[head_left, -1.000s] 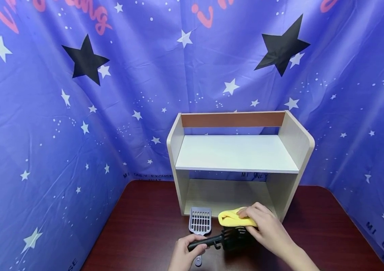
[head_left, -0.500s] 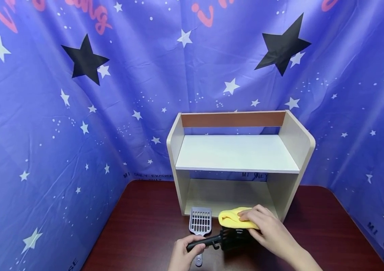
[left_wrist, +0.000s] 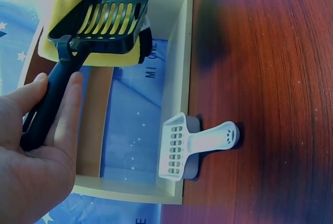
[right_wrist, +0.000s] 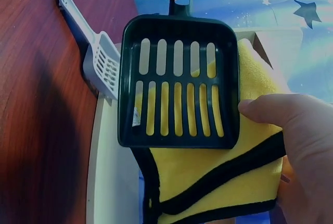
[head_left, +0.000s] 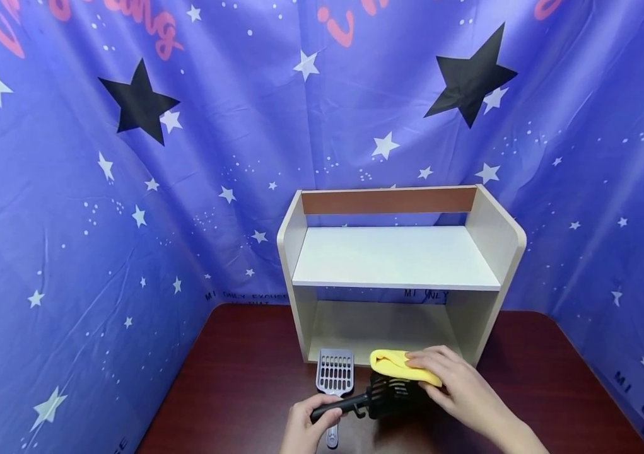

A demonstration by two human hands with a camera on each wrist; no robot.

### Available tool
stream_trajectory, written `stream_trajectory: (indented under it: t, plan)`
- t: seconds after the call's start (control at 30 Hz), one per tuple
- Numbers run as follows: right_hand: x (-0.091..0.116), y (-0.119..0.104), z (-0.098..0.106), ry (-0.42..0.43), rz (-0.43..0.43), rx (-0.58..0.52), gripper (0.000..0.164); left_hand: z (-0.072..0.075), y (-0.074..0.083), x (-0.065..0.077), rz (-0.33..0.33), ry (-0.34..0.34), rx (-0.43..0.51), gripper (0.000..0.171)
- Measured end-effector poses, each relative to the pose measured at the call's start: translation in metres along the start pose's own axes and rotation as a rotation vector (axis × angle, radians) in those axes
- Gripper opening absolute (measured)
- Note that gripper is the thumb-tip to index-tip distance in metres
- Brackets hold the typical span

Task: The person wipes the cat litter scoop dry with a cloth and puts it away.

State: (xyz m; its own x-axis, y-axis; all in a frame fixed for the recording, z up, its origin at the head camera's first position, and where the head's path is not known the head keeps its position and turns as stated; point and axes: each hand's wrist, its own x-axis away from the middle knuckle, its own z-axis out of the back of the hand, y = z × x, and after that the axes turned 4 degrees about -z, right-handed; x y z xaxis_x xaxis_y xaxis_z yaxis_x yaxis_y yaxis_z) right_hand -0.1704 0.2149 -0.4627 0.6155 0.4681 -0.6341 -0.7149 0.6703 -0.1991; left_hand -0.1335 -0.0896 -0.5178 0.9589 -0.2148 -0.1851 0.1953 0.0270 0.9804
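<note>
My left hand grips the handle of a black slotted litter scoop, held up over the table. In the left wrist view the handle lies between thumb and fingers. My right hand holds a folded yellow cloth with black edging against the scoop's underside. Yellow shows through several slots in the right wrist view, where the right thumb lies at the scoop's side rim. A grey litter scoop rests on the table beyond the left hand, its slotted head toward the shelf.
A two-tier wooden shelf unit with a white upper board stands behind the hands, its front edge close to the grey scoop. The dark red table spreads to both sides. A blue starred curtain hangs behind and at the sides.
The right hand and the yellow cloth have shifted a little to the right along the black scoop, uncovering more of its slots. The left hand keeps its grip nearly in place.
</note>
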Motion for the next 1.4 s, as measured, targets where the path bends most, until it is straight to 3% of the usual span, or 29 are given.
stream_trajectory:
  t: [0.4,0.63,0.8,0.93,1.07,1.17,1.27,1.4]
  plan:
    - [0.008,0.005,-0.003,0.055,-0.098,-0.082,0.061,0.001,0.002,-0.001,-0.048,0.036,0.0,0.023]
    - [0.015,0.008,-0.008,0.08,-0.224,-0.256,0.054,0.004,0.002,-0.002,-0.035,0.068,-0.02,0.022]
    - [0.02,0.009,-0.011,0.071,-0.325,-0.358,0.047,0.005,0.002,-0.006,-0.02,0.087,0.034,0.024]
    - [0.025,0.011,-0.01,0.049,-0.383,-0.449,0.037,0.007,0.002,-0.007,-0.031,0.045,0.091,0.027]
    - [0.028,0.017,-0.003,0.02,-0.415,-0.595,0.03,0.012,0.003,-0.005,-0.056,-0.041,0.104,0.029]
    - [0.025,0.025,0.005,-0.011,-0.41,-0.684,0.028,0.016,0.005,-0.004,-0.067,-0.088,0.067,0.028]
    - [0.017,0.032,0.013,-0.061,-0.379,-0.717,0.028,0.018,0.006,-0.005,-0.105,-0.109,-0.034,0.025]
    - [0.002,0.033,0.019,-0.144,-0.318,-0.689,0.029,0.018,0.006,-0.008,-0.189,-0.123,-0.165,0.022]
